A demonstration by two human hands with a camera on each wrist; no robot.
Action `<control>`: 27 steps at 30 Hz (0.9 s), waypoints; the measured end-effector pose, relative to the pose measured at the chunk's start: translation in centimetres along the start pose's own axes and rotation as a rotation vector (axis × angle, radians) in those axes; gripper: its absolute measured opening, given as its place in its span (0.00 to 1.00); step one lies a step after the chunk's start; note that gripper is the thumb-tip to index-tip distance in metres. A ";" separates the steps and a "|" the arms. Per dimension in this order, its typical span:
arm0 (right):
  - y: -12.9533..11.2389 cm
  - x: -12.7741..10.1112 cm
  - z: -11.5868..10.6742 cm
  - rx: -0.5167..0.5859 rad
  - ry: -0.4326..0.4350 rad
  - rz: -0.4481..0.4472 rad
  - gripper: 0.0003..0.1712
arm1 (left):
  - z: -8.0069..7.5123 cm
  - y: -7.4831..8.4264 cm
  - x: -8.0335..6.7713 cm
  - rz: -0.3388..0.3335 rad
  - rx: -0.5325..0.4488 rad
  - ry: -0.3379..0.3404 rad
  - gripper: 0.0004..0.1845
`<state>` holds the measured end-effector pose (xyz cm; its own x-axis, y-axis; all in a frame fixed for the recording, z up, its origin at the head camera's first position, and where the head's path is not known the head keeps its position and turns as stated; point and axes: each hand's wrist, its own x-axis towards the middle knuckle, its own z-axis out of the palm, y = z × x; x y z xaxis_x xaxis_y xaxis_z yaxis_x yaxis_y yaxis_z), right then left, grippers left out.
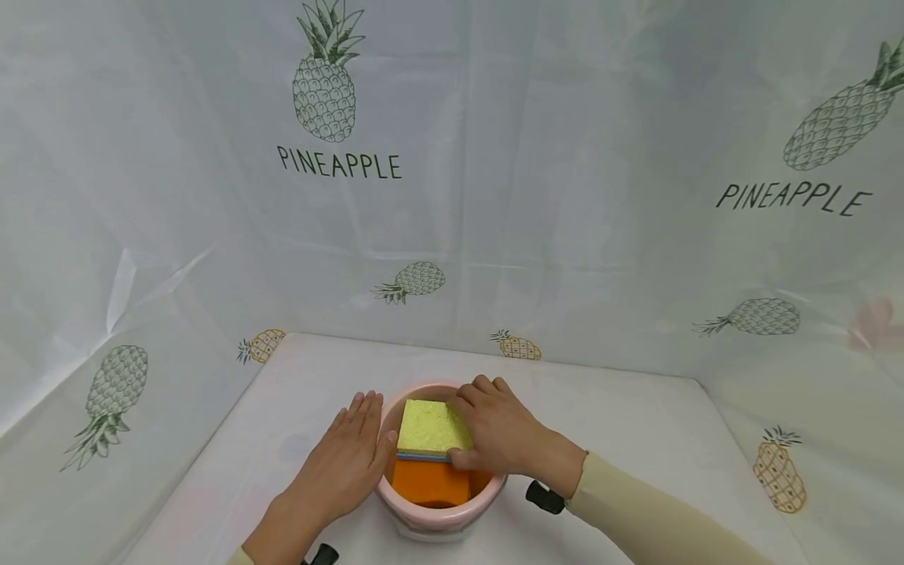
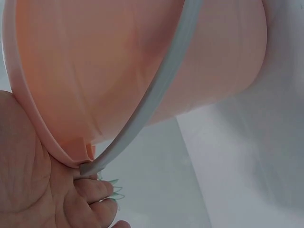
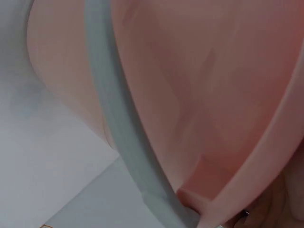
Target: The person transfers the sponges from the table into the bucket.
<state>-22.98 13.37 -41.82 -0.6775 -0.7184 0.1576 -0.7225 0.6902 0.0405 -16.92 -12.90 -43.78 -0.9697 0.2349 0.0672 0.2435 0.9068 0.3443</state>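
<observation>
**Sponges at the bucket mouth, both hands on**

Nearest me: pink bucket (image 1: 441,514) on the white counter (image 1: 636,439), rim close to my body. An orange sponge (image 1: 429,481) already sits down inside it. A yellow sponge (image 1: 432,426) with a blue layer under it lies across the opening, tilted, not down inside yet. My read: one piece in, this one halfway, the seating left to do.

Left hand (image 1: 348,463): flat, fingers straight, palm against the bucket's outer wall, steadying, not gripping. Right hand (image 1: 497,431): curled over the yellow sponge's right edge, thumb at its near edge, grasping it.

Views differ. Only the head camera shows the sponges and the inside of the bucket. The left wrist camera shows my palm (image 2: 28,180) pressed under the rim and the bucket's grey bail handle (image 2: 156,95) hanging down the outer wall; the right wrist camera shows the same handle, no sponge.

Beyond: white curtain with pineapple prints (image 1: 325,78) behind the counter.
</observation>
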 end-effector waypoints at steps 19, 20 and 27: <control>0.6 -0.5 0.7 0.082 0.029 0.052 0.47 | -0.2 -0.3 0.3 0.005 -0.033 -0.021 0.39; 0.7 -0.7 0.7 0.100 0.052 0.060 0.47 | -0.2 -0.3 0.3 0.004 -0.044 -0.025 0.39; 2.4 -3.7 1.6 0.160 0.310 0.198 0.33 | 0.3 -1.2 0.0 -0.022 -0.107 0.013 0.38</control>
<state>-22.40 17.51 -43.89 -0.7496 -0.4961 0.4382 -0.6112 0.7729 -0.1704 -17.21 -13.87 -44.44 -0.9751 0.2102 0.0705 0.2194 0.8688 0.4439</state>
